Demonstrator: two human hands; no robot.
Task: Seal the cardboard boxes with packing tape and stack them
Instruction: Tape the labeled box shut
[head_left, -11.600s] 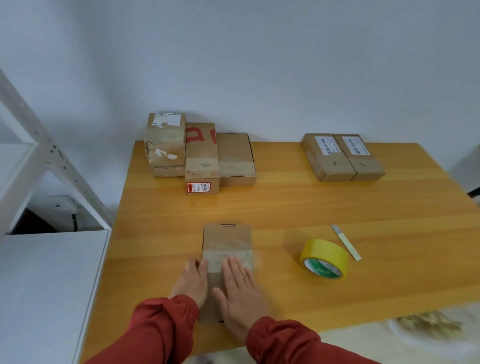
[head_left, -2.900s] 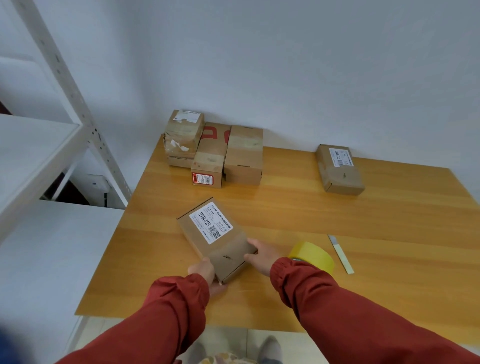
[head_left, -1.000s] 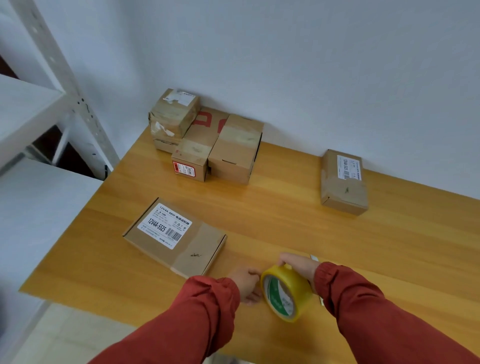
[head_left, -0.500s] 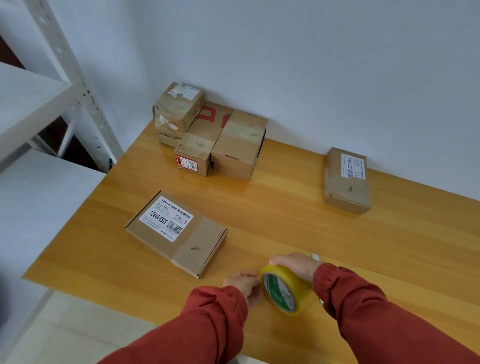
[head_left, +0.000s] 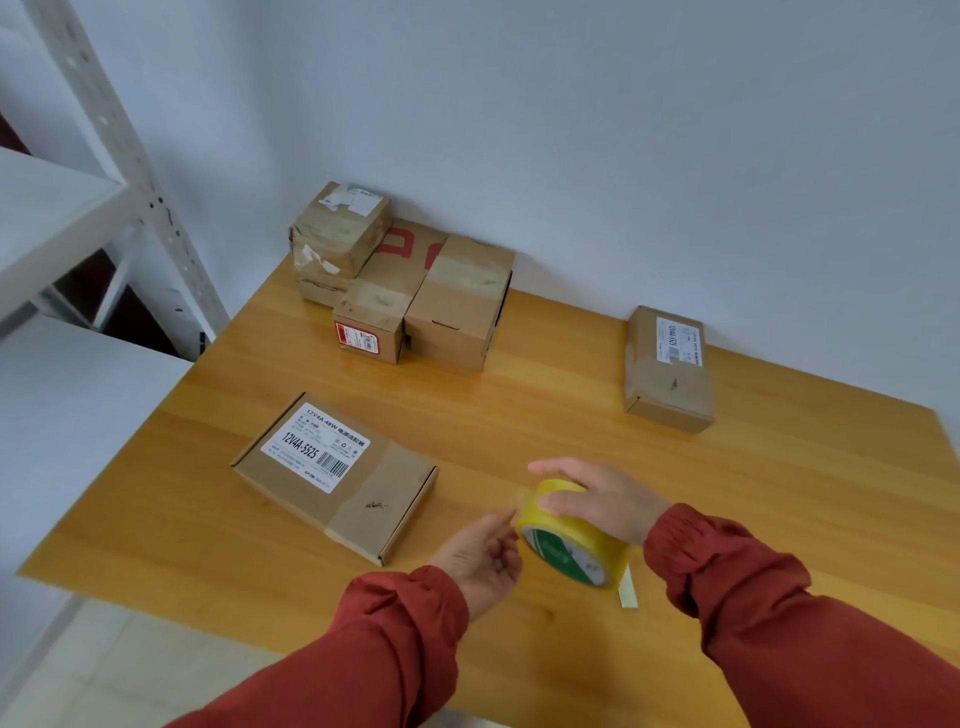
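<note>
Where the red sleeves (head_left: 753, 623) enter at the bottom of the frame, both hands meet over a yellow tape roll (head_left: 566, 540) in the lower centre. The right hand (head_left: 602, 501) lies over the top of the roll, fingers curled round its outer band and gripping it, so it stands on edge with its green-printed core facing the camera. The left hand (head_left: 480, 556) is just left of it, fingers curled, thumb and forefinger pinching at the roll's left rim; whether they have the loose end I cannot tell. A pale strip (head_left: 627, 592) lies on the table (head_left: 519, 410), partly under the roll.

Left of the hands, near but not touching them, a flat box (head_left: 358, 493) lies at an angle, label up, with a band of tape across it.

Further back, in the right of the frame, 1 labelled box (head_left: 667, 374) sits alone. In the upper centre, against the wall (head_left: 571, 130), a cluster of boxes (head_left: 452, 306) stands packed together, 1 with red print, the leftmost stacked. A white shelf (head_left: 57, 218) fills the left edge.
</note>
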